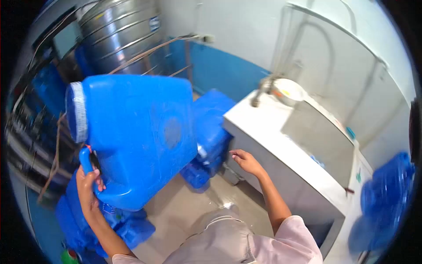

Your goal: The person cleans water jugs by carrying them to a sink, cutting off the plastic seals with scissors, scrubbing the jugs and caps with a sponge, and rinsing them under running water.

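A big blue water jug with a white-rimmed cap hangs tilted on its side in the air, its cap end to the left. My left hand is wrapped round the jug's handle, near the cap. Over by the front of the sink counter, my right hand is held out with loosely bent fingers and nothing in it. It stays apart from the jug. Behind the jug, another blue container is partly hidden. Lower left, below my left hand, several blue jugs sit on the floor.
A white counter with a sink basin runs along my right. On it stand a white bowl and clear blue bottles. A large steel tank is at the back left, behind wooden rails. The tiled floor looks wet.
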The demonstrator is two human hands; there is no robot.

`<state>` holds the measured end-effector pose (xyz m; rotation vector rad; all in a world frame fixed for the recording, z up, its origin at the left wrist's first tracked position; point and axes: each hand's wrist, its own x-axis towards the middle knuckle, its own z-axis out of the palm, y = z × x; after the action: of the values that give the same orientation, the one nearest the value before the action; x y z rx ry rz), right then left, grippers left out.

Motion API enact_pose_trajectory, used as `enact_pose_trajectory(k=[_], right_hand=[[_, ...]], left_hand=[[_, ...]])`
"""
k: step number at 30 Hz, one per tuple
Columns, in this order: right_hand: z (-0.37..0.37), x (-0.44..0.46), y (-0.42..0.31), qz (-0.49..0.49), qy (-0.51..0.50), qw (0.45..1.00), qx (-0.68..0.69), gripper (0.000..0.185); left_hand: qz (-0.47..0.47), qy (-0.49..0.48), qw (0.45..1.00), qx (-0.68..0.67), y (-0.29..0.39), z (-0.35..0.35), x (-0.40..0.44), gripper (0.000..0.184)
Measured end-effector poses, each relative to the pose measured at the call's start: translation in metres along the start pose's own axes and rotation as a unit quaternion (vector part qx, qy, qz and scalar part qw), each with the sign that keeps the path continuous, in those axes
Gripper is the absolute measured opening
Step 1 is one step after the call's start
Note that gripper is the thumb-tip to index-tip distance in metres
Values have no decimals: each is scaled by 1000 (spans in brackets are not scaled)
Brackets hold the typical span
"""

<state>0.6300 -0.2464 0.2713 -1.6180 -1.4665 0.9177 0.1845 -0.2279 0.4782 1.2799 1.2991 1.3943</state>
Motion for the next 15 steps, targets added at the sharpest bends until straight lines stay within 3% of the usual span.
enact_pose_trajectory(k=[3, 5, 7, 9, 13, 15], right_hand=[[-83, -64, 25, 40, 105, 993, 33, 29], [-137, -109, 56, 38, 181, 982, 47, 30], [-197, -164, 81, 35, 280, 959, 20, 29], [-259, -217, 120, 68, 380, 919, 76, 27], [-385, -327, 211, 158, 599, 784, 42, 21], [-446, -374, 254, 243, 649, 711, -119, 22]], left_hand=[[60, -93, 993, -49, 26, 79, -3, 20], [167, -157, 973, -13, 43, 155, -4, 25], [192, -216, 957, -17, 64, 243, -19, 23], [252, -244, 936, 42, 74, 337, -38, 26], [515, -365, 767, 118, 65, 540, -95, 27], [568, -399, 696, 183, 54, 630, -146, 31]])
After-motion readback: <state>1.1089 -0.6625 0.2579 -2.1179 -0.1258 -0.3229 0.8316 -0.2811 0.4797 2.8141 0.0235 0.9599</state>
